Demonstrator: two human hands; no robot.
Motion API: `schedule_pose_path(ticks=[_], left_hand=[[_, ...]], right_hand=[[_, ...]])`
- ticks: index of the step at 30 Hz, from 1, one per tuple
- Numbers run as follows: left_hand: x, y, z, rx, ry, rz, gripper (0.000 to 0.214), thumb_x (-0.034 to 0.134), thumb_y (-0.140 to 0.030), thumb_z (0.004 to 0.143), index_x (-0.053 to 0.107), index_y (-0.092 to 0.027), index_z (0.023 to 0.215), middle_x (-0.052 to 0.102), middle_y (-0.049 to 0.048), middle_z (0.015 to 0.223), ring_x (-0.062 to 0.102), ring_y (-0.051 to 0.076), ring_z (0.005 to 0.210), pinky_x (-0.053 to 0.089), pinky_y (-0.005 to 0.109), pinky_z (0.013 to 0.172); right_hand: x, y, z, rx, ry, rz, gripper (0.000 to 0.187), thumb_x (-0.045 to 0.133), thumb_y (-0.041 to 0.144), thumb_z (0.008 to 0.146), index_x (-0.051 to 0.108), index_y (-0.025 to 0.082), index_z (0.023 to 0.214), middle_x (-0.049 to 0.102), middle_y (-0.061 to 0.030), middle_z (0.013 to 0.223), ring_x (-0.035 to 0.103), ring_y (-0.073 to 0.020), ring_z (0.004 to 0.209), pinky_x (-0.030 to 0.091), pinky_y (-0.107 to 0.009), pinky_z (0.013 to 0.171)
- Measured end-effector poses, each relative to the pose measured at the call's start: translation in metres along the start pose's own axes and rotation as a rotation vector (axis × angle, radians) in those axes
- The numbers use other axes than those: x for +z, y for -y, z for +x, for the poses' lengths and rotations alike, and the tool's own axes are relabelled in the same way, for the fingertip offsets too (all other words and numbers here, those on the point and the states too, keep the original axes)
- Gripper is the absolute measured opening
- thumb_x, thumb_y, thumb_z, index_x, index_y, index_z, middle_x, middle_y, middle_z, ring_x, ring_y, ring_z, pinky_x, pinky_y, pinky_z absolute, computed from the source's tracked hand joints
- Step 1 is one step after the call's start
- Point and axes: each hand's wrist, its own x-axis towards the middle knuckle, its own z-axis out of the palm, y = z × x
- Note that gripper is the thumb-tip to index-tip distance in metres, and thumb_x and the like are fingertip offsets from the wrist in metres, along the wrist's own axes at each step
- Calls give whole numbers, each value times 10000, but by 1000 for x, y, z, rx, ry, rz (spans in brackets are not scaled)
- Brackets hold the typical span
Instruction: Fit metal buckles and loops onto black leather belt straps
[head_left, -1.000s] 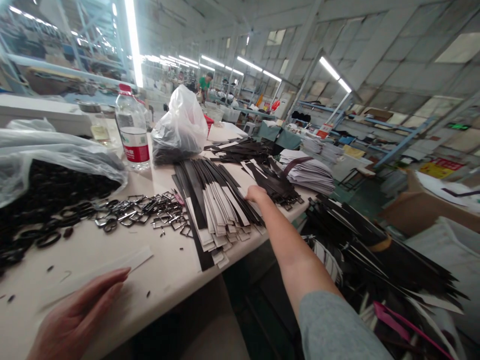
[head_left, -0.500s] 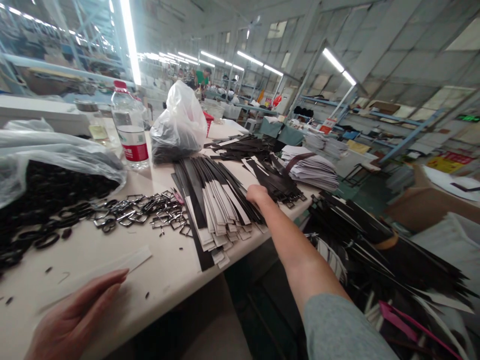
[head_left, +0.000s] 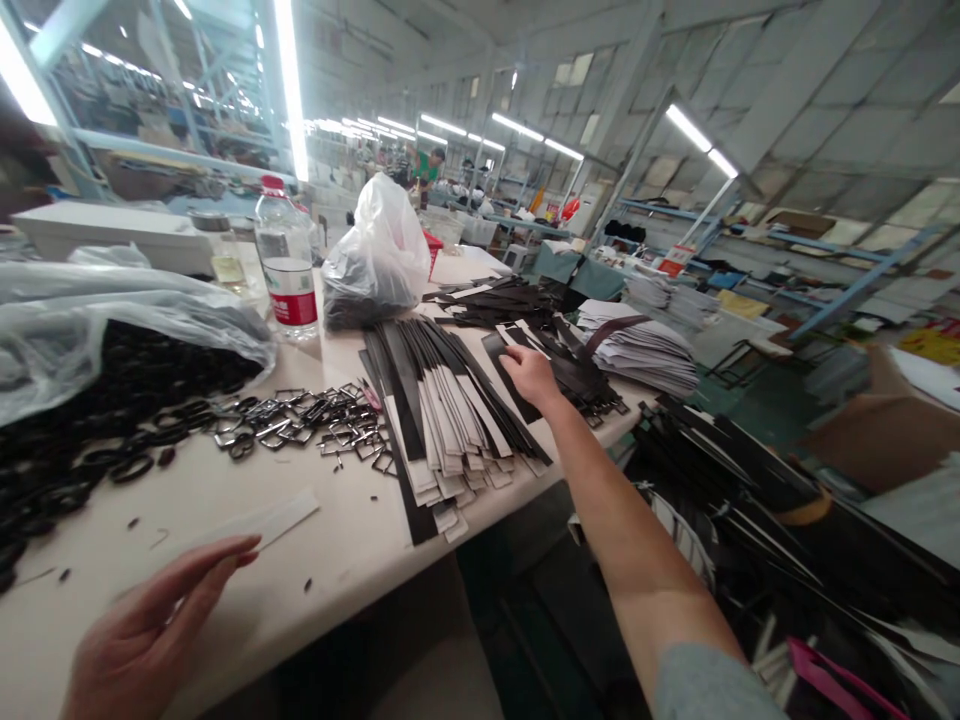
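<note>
My right hand point(head_left: 531, 375) is closed over a wide black strip point(head_left: 495, 348), thumb and fingers drawn together at it. This strip lies between a fanned stack of black strips with whitish ends point(head_left: 457, 420) and another heap of black strips point(head_left: 581, 365). My left hand point(head_left: 161, 625) is low at the left, its fingers stretched out and the thumb close beneath them. A pale flat strip point(head_left: 289, 517) lies on the table by its fingertips, partly hidden behind the hand.
Metal buckles point(head_left: 300, 425) lie loose beside black rings point(head_left: 135, 465) spilling from a plastic bag point(head_left: 172, 300). A bottle point(head_left: 289, 275) and a tied white bag point(head_left: 382, 245) stand behind. Bundled strips point(head_left: 750, 480) sit beyond the table's right edge, and white sheets point(head_left: 637, 345) are stacked behind.
A wide black strip now shows under my right hand, apart from the fanned stack, where the hand was closed at the stack's right side. My left hand stays nearly still. The view has shifted slightly.
</note>
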Motion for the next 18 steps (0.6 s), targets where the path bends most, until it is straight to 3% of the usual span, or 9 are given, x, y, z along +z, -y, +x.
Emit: schedule_pose_path(ticks=[4,6,8,10,13,15,18], left_hand=[[4,-25,-3,-93,239,-211,463,665,-711,736,802,-288,867,804,47,885,755,298,838,613,435,879],[10,-43,-5,-162,413,-394,476,667,-666,782,795,-258,991,797,91,988,748,305,902,611,421,863],[17,-59,-5,-200,557,-664,556,663,-619,826,697,-267,1254,745,125,1192,705,330,1074,589,435,902],[20,-73,-2,-216,597,-966,711,658,-648,822,542,-298,1429,672,138,1333,638,351,1205,566,455,934],[14,-87,10,-322,450,-1210,777,662,-705,786,542,-270,1418,687,138,1302,649,341,1180,559,450,933],[2,-87,19,-435,276,-1212,692,710,-654,779,629,-219,1310,741,124,1179,699,295,1059,575,398,883],[-18,-71,27,-528,77,-1090,530,798,-556,729,733,-131,1038,773,99,917,714,208,813,581,293,716]], right_hand=[[-24,45,-50,-302,-196,376,276,533,251,981,712,169,1175,746,-53,1038,686,-234,937,515,-293,854],[-30,68,-87,-423,-239,561,245,570,281,969,722,189,1138,747,-44,988,693,-236,880,533,-310,821],[-30,89,-127,-491,-185,666,225,588,271,971,716,211,1146,746,-40,1003,696,-228,876,543,-303,806],[-24,105,-164,-548,-72,756,217,581,236,980,707,219,1156,744,-43,1031,699,-217,901,546,-285,804],[-6,116,-209,-611,193,855,218,563,215,987,701,220,1155,740,-43,1004,698,-202,894,542,-264,790],[7,113,-229,-597,383,879,226,550,219,992,702,226,1159,736,-34,972,696,-195,879,537,-260,782],[20,98,-245,-514,581,862,234,554,244,997,714,234,1169,739,-35,1016,695,-199,918,534,-267,822]])
